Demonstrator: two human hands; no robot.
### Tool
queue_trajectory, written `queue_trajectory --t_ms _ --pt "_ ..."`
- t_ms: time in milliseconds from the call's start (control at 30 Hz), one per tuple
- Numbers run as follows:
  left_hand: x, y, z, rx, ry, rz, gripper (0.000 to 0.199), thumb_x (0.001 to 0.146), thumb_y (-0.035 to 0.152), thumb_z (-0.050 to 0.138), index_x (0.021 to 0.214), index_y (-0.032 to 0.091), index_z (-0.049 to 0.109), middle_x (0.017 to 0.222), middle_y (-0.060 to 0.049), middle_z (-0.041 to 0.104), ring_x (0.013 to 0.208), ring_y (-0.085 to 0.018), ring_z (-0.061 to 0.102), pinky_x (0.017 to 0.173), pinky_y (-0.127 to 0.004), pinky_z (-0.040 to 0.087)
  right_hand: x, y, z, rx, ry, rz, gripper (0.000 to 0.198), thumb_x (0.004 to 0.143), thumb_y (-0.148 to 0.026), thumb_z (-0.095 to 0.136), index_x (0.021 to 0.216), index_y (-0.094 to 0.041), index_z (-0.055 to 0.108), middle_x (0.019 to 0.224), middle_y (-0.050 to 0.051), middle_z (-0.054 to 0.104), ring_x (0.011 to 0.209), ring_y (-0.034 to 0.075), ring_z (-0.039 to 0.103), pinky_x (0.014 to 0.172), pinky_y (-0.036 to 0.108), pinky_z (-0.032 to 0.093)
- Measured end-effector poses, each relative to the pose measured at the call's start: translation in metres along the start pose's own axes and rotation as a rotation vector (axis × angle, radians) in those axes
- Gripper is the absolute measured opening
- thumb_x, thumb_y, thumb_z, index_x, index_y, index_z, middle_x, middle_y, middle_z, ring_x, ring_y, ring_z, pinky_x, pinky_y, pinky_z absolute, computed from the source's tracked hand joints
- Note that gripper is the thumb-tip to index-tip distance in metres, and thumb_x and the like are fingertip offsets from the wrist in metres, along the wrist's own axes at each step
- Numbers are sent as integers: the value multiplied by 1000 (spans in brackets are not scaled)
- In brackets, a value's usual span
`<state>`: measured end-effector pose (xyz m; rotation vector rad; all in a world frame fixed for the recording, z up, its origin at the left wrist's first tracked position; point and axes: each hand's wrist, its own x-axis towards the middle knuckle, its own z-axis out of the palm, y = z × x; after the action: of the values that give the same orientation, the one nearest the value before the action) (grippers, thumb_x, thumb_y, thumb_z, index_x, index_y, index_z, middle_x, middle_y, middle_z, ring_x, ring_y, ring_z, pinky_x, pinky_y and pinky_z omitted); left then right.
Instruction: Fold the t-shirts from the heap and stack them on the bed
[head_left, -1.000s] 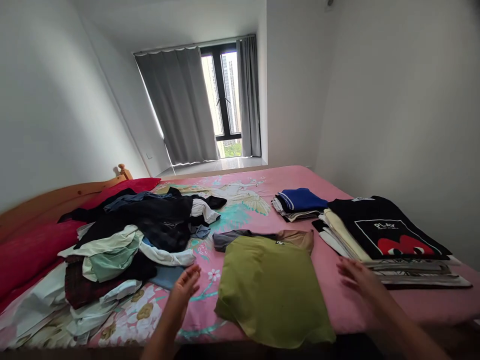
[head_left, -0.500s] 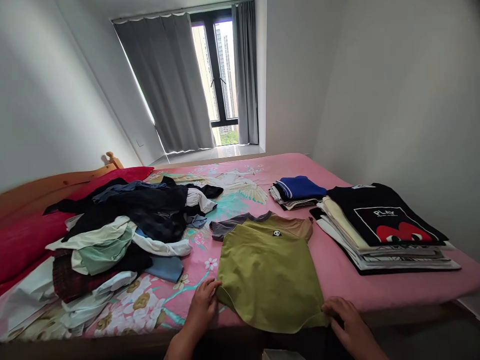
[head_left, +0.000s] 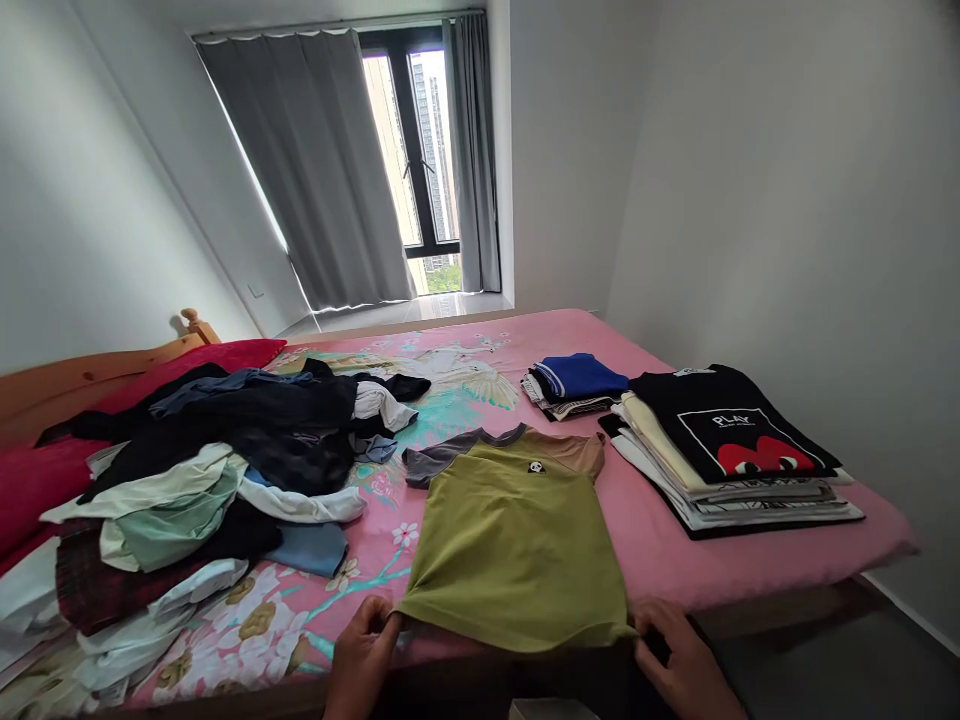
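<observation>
- Olive-green T-shirt [head_left: 521, 550], one, spread front up on the bed [head_left: 697, 575], hem at the near edge, collar toward the window [head_left: 431, 150].
- Collar-to-hem line runs roughly straight away from the person; the shirt lies ahead of both hands and between them.
- Left hand [head_left: 364, 655]: fingers closed in a pinch on the hem's left corner.
- Right hand [head_left: 679, 655]: fingers pinched on the hem's right corner. Neither hand nearer; each is touching the cloth, hem stretched between.
- One panda patch [head_left: 535, 467] on the chest. Two short sleeves, grey at left, brown at right.
- Folded stacks, two, right of the shirt: a large one topped by a black top [head_left: 735, 420] with a red print; a smaller one, farther back, topped by a blue garment [head_left: 581, 376].
- Loose clothes heap [head_left: 289, 430], one, left of the shirt, apart from it; pieces too tangled to count.
- Grey curtains [head_left: 315, 180], two panels, beyond the bed.
</observation>
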<state>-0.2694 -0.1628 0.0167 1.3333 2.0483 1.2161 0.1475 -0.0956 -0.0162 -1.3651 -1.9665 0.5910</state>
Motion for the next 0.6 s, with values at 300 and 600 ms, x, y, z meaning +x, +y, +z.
queue_trajectory --t_ms 300,600 --pt "-2 2 10 -327 245 -229 51 54 67 64 62 21 43 52 10 35 48 -9 33 47 -20 30 -21 11 12 18 251 207 17 73 -35 49 80 -24 58 77 -1 65 69 15 62 64 20 49" --pt "-35 2 25 -47 49 -182 38 61 56 62 77 21 56 65 2 62 64 -18 59 60 -25 45 -25 18 15 98 137 268 33 82 -47 42 98 -23 58 102 7 67 89 19 64 74 24 52"
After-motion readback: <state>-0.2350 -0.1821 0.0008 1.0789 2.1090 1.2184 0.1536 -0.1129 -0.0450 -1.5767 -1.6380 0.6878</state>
